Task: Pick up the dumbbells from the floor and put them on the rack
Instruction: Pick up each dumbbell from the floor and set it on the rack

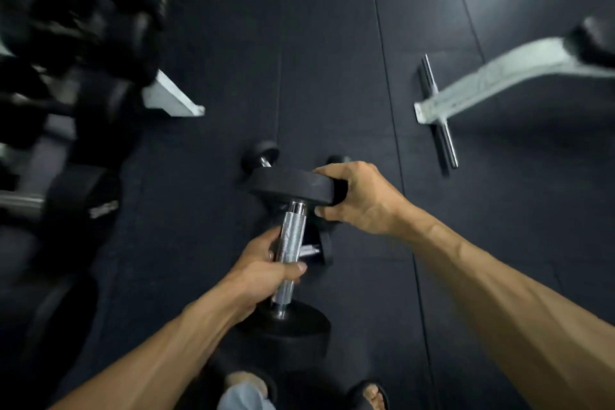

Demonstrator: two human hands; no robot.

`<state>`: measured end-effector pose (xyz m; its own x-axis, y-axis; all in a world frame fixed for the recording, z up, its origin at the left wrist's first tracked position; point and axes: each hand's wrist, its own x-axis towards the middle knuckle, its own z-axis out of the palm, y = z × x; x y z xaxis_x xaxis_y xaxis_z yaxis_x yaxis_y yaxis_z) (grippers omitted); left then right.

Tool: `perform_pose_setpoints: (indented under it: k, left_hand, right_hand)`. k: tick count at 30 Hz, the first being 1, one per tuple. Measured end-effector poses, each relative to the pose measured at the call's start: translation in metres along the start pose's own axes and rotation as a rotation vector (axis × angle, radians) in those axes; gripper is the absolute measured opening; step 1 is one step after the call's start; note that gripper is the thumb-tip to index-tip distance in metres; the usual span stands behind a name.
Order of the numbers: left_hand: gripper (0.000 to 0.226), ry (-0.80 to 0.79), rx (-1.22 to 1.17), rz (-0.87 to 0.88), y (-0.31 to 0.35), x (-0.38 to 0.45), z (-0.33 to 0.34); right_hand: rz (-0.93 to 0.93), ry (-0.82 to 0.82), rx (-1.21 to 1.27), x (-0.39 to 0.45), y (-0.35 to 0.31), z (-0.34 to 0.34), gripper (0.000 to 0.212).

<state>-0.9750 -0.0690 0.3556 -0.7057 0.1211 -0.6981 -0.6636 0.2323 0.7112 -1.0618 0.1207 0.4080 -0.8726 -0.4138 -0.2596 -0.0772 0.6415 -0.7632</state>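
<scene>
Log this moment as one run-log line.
phase: lift | left hand: shut on dumbbell handle | right hand: grips its far head | other dumbbells: on floor | rack: left, blurred

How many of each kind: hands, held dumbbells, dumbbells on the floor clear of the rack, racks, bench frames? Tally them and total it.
hands: 2, left hand and right hand
held dumbbell: 1
floor dumbbells: 2 clear, far one and near one; others may be hidden
rack: 1, blurred load uncounted
bench frame: 1
Total: 7
</scene>
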Motion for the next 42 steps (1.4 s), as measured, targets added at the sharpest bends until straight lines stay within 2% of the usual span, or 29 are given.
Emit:
perform_pose_setpoints:
  k: [2,5,10,12,16,20,25,31,33,37,42]
  left_hand:
    - [0.07,0.036,-0.012,0.033,0.035,-0.025,-0.035]
    - [0.068,0.092,-0.056,0.109,0.086,-0.059,-0.092]
    - [0.062,0.217,-0.104,0.2,0.153,-0.123,-0.19]
    - [0.075,0.279,-0.137,0.217,0.172,-0.144,-0.228]
    - [0.079,0.419,-0.214,0.245,0.202,-0.183,-0.296]
    - [0.081,0.528,-0.304,0.238,0.221,-0.202,-0.355]
    - [0.068,0.652,-0.422,0.212,0.241,-0.181,-0.43]
    - [0.071,0.761,-0.545,0.163,0.267,-0.12,-0.526]
    - [0.067,0.805,-0.601,0.158,0.274,-0.102,-0.554]
    - [0.074,0.885,-0.798,0.118,0.279,-0.07,-0.606]
    - [0.05,1.051,-0.937,0.079,0.268,-0.035,-0.662]
  right_hand:
    - [-0.055,0.012,-0.027,0.016,-0.056,-0.019,0.033]
    - [-0.144,0.034,-0.034,0.043,-0.138,-0.041,0.028]
    - [-0.316,0.029,-0.049,0.088,-0.272,-0.056,0.033]
    - [-0.401,0.016,-0.035,0.109,-0.32,-0.056,0.036]
    - [-0.548,-0.044,-0.007,0.155,-0.406,-0.046,0.037]
    - [-0.632,-0.181,0.017,0.208,-0.474,-0.027,0.037]
    - [-0.706,-0.299,0.007,0.299,-0.534,0.001,0.038]
    - [-0.742,-0.396,-0.062,0.439,-0.59,0.036,0.031]
    - [-0.753,-0.464,-0.081,0.478,-0.609,0.051,0.033]
    - [-0.804,-0.59,-0.131,0.541,-0.65,0.086,0.037]
    - [-0.871,-0.735,-0.217,0.603,-0.692,0.145,0.029]
